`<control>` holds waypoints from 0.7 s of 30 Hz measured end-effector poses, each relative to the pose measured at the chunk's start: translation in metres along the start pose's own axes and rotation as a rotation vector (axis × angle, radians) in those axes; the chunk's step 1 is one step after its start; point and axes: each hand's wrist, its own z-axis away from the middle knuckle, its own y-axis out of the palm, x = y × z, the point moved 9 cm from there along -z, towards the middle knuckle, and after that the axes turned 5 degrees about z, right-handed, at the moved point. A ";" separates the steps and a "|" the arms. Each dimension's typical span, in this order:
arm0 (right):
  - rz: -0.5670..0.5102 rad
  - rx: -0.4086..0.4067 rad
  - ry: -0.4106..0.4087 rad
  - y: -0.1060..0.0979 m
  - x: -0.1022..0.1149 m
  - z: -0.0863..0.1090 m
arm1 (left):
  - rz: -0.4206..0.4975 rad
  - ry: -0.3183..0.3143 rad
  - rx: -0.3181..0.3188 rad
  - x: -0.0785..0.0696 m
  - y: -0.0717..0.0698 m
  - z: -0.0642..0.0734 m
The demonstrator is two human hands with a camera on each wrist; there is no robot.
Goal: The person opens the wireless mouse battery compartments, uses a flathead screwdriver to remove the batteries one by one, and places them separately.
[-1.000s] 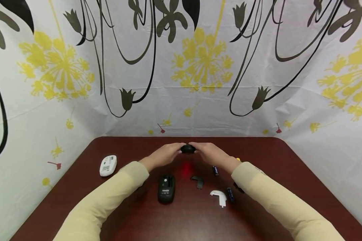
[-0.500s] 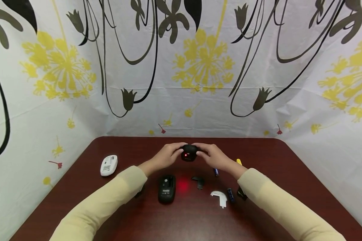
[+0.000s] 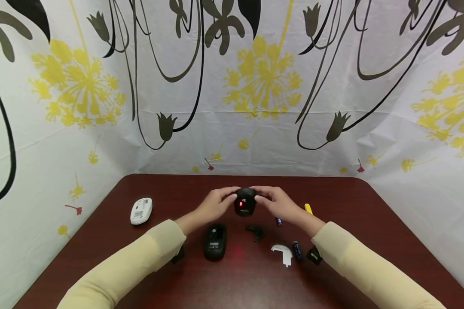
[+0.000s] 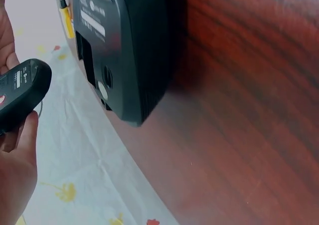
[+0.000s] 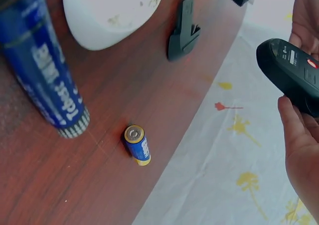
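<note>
Between my two hands, a black computer mouse (image 3: 245,208) is held up above the table, its underside facing me with a red light lit. My left hand (image 3: 212,205) pinches its left side, thumb in front and fingers behind. Opposite, my right hand (image 3: 281,206) pinches the right side the same way. Both wrist views also show the held mouse (image 4: 30,93) (image 5: 286,68). A second black mouse (image 3: 215,242) lies underside up on the table, its battery bay uncovered. Near it are a black battery cover (image 3: 257,233) and a white battery cover (image 3: 286,255).
A blue battery (image 3: 296,249) lies beside the white cover. Another battery (image 5: 138,145) stands out in the right wrist view. At the left lies a white mouse (image 3: 141,210), underside up. A yellow-handled object (image 3: 308,208) is partly hidden behind my right forearm. Patterned cloth (image 3: 232,146) hangs behind the table.
Both hands have come slightly down and toward me with the mouse. It has tilted so its underside shows, and the red glow on the table has moved nearer and dimmed.
</note>
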 end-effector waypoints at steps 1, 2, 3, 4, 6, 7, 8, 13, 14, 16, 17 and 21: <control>-0.016 0.007 0.012 0.001 0.000 0.001 | 0.020 -0.013 -0.002 0.000 0.001 0.001; -0.039 0.015 0.024 0.002 0.000 0.002 | 0.045 -0.027 -0.003 0.000 0.001 0.003; -0.067 0.024 0.037 0.002 0.000 0.004 | 0.073 -0.038 -0.003 0.000 0.002 0.004; -0.090 0.034 0.048 0.004 0.000 0.005 | 0.100 -0.047 -0.003 0.000 0.003 0.005; -0.154 0.052 0.081 0.006 -0.002 0.008 | 0.165 -0.070 -0.001 -0.001 0.006 0.008; -0.187 0.061 0.098 0.007 -0.003 0.009 | 0.181 -0.084 0.002 -0.002 0.007 0.010; -0.214 0.070 0.113 0.008 -0.003 0.010 | 0.202 -0.096 0.005 -0.007 0.007 0.013; -0.291 0.092 0.193 0.014 -0.008 0.018 | 0.248 -0.151 0.012 -0.008 0.013 0.024; -0.302 0.095 0.203 0.015 -0.009 0.020 | 0.260 -0.154 0.010 -0.006 0.014 0.025; -0.330 0.103 0.221 0.017 -0.010 0.023 | 0.275 -0.170 0.003 0.003 0.018 0.026; -0.349 0.107 0.227 0.018 -0.010 0.024 | 0.282 -0.177 -0.002 0.004 0.019 0.028; -0.422 0.119 0.239 0.023 -0.010 0.029 | 0.335 -0.227 -0.021 0.005 0.023 0.033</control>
